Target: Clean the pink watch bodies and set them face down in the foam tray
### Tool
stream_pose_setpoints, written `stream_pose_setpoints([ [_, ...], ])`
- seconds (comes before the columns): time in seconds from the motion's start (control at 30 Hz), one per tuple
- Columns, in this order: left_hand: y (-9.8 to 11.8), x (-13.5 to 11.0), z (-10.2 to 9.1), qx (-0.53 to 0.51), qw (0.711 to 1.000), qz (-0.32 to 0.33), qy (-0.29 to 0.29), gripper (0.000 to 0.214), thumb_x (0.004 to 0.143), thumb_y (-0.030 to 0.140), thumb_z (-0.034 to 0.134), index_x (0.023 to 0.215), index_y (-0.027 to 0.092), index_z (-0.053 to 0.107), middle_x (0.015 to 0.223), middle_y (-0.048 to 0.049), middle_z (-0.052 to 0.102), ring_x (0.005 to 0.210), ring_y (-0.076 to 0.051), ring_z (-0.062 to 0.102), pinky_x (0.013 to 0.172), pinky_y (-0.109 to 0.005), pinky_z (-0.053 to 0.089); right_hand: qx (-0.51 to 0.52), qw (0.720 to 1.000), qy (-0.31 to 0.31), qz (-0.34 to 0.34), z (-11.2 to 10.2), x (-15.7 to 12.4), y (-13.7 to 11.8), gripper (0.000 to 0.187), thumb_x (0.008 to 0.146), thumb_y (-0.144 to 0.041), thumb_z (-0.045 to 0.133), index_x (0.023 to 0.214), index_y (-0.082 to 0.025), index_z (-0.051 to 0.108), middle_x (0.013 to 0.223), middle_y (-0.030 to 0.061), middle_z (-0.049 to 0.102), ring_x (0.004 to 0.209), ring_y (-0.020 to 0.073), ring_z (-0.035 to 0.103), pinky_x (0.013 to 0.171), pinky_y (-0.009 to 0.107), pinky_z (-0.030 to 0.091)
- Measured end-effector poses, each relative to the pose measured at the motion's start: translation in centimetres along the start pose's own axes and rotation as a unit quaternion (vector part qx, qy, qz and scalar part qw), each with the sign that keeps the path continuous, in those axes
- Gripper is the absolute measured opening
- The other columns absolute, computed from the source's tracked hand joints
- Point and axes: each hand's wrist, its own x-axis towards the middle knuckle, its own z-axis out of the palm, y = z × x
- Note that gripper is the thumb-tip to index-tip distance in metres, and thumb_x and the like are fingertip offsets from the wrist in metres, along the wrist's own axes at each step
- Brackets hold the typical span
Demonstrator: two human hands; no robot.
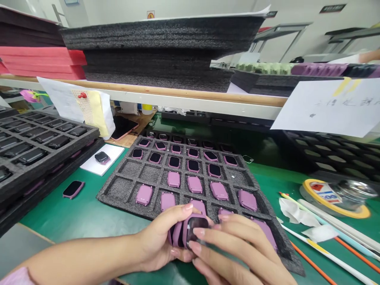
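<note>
My left hand (158, 241) grips several pink smartwatch bodies (178, 234), standing on edge side by side just above the near part of the grey foam tray (114, 194). My right hand (237, 249) curves around the right side of that bunch, its fingertips against a dark watch screen (197, 227) at the front. Rows of pink watch bodies (194, 184) lie in the tray's pockets, backs up nearer me and dark screens up (174, 162) farther away. Some pockets hold no watch.
Another watch (73, 189) lies on the green mat (59, 217); one sits on a white card (102, 157). A black tray (38, 142) stands at left. Tape (335, 198) and long sticks (326, 241) lie at right. A shelf (166, 95) overhead carries foam stacks (154, 51).
</note>
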Motion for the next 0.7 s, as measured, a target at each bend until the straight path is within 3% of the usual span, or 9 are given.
stream_pose_setpoints([
  [0.1,-0.4,0.0,0.1,0.046,0.997,0.050,-0.021,0.049,0.080,0.060,0.074,0.083,0.014,0.059,0.061,0.0029,0.052,0.039,-0.002,0.035,0.037,-0.020,0.011,0.030,0.997,0.037,0.054,1.1,0.7,0.2,0.071,0.082,-0.044,0.080,0.144,-0.025,0.052,0.082,0.0042,0.071,0.072,0.0200,0.067,0.070,0.035,0.059],
  [0.2,-0.5,-0.1,0.2,0.067,0.995,0.070,-0.014,0.051,0.076,0.059,0.079,0.083,0.014,0.057,0.067,0.0020,0.055,0.040,-0.001,0.033,0.038,-0.019,0.013,0.099,0.989,0.018,0.104,1.5,1.2,0.0,0.056,0.084,-0.038,0.079,0.133,-0.024,0.056,0.078,0.0013,0.064,0.069,0.0164,0.062,0.061,0.028,0.055],
  [0.27,-0.5,-0.1,0.2,0.050,0.996,0.068,-0.009,0.050,0.077,0.059,0.078,0.083,0.014,0.058,0.064,0.0032,0.054,0.040,0.000,0.029,0.039,-0.017,0.014,0.129,0.984,0.017,0.120,1.3,1.3,0.0,0.048,0.083,-0.030,0.078,0.126,-0.026,0.057,0.086,0.0019,0.066,0.077,0.0168,0.064,0.067,0.028,0.057],
  [0.4,0.0,-0.2,0.4,-0.001,0.999,0.043,0.010,0.044,0.079,0.053,0.079,0.085,0.015,0.058,0.055,0.0064,0.048,0.039,-0.001,0.029,0.040,-0.015,0.013,0.127,0.984,0.028,0.124,0.7,1.4,0.3,0.052,0.081,-0.029,0.079,0.128,-0.026,0.056,0.108,0.0058,0.069,0.100,0.0207,0.066,0.085,0.031,0.059],
  [0.57,0.3,-0.3,0.8,0.004,1.000,0.020,-0.004,0.051,0.075,0.057,0.081,0.091,0.010,0.066,0.078,-0.0034,0.064,0.042,0.000,0.037,0.039,-0.016,0.011,0.105,0.990,0.001,0.097,0.7,1.4,0.6,0.056,0.081,-0.022,0.077,0.133,-0.025,0.055,0.110,0.0068,0.071,0.097,0.0202,0.068,0.085,0.031,0.058],
  [0.63,0.3,-0.3,0.9,0.010,1.000,0.024,-0.013,0.052,0.076,0.059,0.079,0.089,0.010,0.065,0.068,-0.0020,0.062,0.041,-0.001,0.036,0.039,-0.017,0.013,0.113,0.988,0.005,0.107,0.7,1.6,1.0,0.050,0.081,-0.022,0.074,0.128,-0.025,0.058,0.108,0.0058,0.072,0.098,0.0200,0.069,0.085,0.031,0.058],
  [0.7,0.2,-0.4,0.8,0.010,1.000,0.023,-0.018,0.054,0.076,0.065,0.075,0.088,0.014,0.062,0.056,0.0009,0.057,0.040,-0.004,0.038,0.041,-0.017,0.017,0.131,0.978,0.023,0.162,0.9,2.1,1.8,0.040,0.083,-0.025,0.069,0.122,-0.025,0.060,0.108,0.0055,0.073,0.097,0.0201,0.071,0.083,0.030,0.058],
])
